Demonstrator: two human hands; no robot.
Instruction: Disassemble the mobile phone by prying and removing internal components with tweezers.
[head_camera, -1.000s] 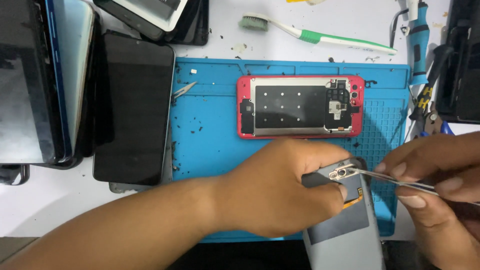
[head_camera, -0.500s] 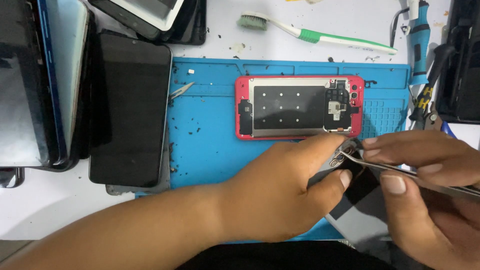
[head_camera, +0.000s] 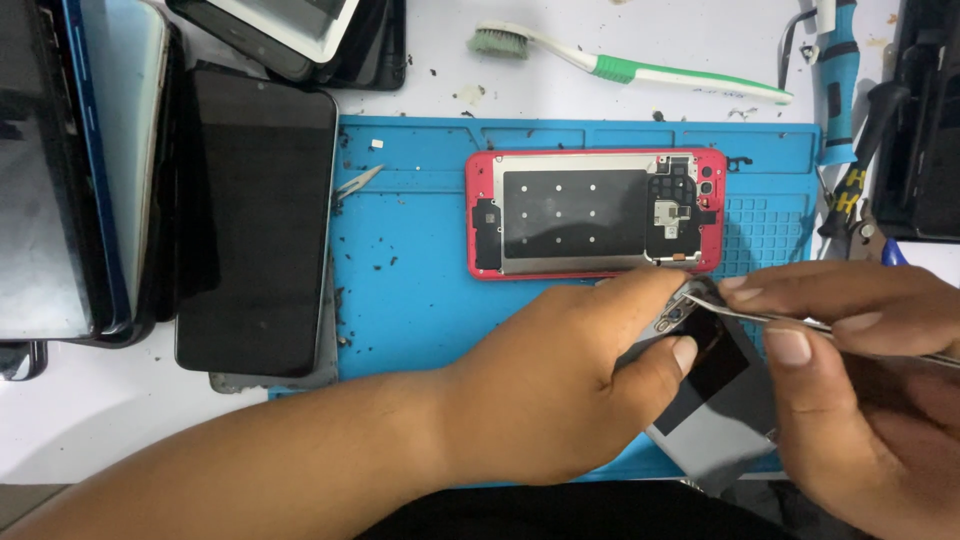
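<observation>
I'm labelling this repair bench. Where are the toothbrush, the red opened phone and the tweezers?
toothbrush (head_camera: 640, 72): head view, on its green and white handle.
red opened phone (head_camera: 590, 212): head view, on the dark inner plate.
tweezers (head_camera: 745, 315): head view, on the metal shaft near the tip.

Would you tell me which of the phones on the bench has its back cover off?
The red-framed phone lying on the blue mat, above the left hand: its metal shield and black inner parts show, whereas the phones at left show dark screens.

Left forearm angled in from lower left, left hand (head_camera: 560, 390) palm-down below the red phone (head_camera: 596, 213), thumb and forefinger pinched together, right hand (head_camera: 860, 380) at lower right of it, fingers closed in a pinch grip
</observation>
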